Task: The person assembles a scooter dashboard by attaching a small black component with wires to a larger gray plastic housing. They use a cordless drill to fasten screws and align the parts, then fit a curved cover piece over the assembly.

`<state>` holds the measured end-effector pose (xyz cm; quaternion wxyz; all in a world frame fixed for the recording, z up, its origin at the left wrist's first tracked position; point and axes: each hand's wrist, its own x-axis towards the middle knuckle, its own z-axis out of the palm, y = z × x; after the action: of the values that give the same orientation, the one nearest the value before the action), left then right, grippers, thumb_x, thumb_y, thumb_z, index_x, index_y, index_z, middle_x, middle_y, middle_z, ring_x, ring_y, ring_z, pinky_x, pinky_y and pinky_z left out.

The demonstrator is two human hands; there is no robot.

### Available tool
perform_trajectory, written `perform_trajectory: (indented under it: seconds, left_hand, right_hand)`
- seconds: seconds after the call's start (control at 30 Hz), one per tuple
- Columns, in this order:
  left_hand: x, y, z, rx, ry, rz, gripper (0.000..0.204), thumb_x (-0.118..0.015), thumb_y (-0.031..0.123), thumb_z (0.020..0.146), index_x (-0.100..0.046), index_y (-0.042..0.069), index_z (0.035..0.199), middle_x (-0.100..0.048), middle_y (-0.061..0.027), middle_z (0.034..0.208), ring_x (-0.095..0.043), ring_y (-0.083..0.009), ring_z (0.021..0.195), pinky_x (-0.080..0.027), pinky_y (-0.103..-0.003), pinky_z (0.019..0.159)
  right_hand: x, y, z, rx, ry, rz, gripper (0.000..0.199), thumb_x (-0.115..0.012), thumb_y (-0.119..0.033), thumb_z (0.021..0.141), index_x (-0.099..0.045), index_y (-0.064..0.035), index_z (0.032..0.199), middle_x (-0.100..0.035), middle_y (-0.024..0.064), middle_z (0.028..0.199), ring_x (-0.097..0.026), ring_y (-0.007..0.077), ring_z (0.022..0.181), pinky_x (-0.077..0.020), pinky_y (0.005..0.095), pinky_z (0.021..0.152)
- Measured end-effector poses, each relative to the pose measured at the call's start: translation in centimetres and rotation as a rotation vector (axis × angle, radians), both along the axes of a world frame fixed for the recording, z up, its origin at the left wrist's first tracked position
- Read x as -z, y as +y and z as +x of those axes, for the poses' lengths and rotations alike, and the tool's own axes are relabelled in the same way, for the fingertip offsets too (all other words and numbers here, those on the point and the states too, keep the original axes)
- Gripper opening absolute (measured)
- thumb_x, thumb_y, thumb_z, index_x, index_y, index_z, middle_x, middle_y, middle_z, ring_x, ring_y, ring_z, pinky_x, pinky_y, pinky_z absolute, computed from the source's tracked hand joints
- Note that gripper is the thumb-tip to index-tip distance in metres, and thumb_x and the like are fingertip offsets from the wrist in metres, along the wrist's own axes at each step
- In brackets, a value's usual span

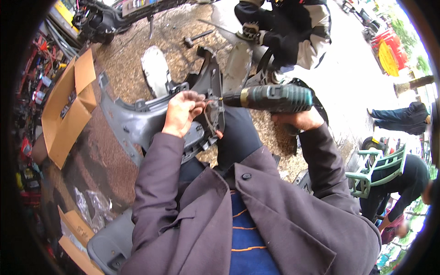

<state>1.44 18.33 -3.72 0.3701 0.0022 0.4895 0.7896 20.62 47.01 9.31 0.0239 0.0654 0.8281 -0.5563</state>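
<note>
My right hand (300, 120) is wrapped round the handle of a green and black cordless drill (275, 98), which lies level with its nose pointing left. The drill's tip meets the edge of a dark grey moulded plastic panel (130, 121) that rests across my lap. Left of the tip is my left hand (183, 112), its fingers curled together against the panel; whatever they pinch is too small to make out. A thin orange-brown wire (209, 118) loops over the panel just below the drill's nose.
A hammer (198, 38) lies on the wet ground ahead. At left stands an open cardboard box (68, 114), with clear plastic bags (94, 208) nearer me. Another person (293, 32) is close by at the front. A bending person is by a green stool (376, 172) at right.
</note>
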Motion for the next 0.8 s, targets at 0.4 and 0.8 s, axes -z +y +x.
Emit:
perform_trajectory:
  seconds: [0.4,0.8]
  left_hand:
    - [-1.0,0.4,0.3,-0.007,-0.050,0.059,0.018,-0.049,-0.008,0.093,-0.056,0.002,0.107,-0.070,-0.0162,0.105,-0.071,-0.0193,0.080,-0.060,-0.028,0.069]
    - [-0.3,0.2,0.1,0.024,-0.057,0.133,0.017,-0.062,0.018,0.101,-0.067,0.002,0.105,-0.060,0.0000,0.082,-0.048,-0.0072,0.062,-0.037,-0.021,0.050]
  right_hand:
    - [-0.2,-0.7,0.6,0.091,0.028,-0.090,0.045,-0.085,-0.003,0.074,-0.069,-0.0036,0.115,-0.075,0.0062,0.102,-0.068,0.0157,0.092,-0.0559,0.0353,0.085]
    - [0.2,-0.1,0.7,0.075,0.029,-0.016,0.052,-0.089,-0.010,0.073,-0.067,-0.0034,0.121,-0.073,0.0080,0.112,-0.067,0.0179,0.103,-0.0535,0.0358,0.093]
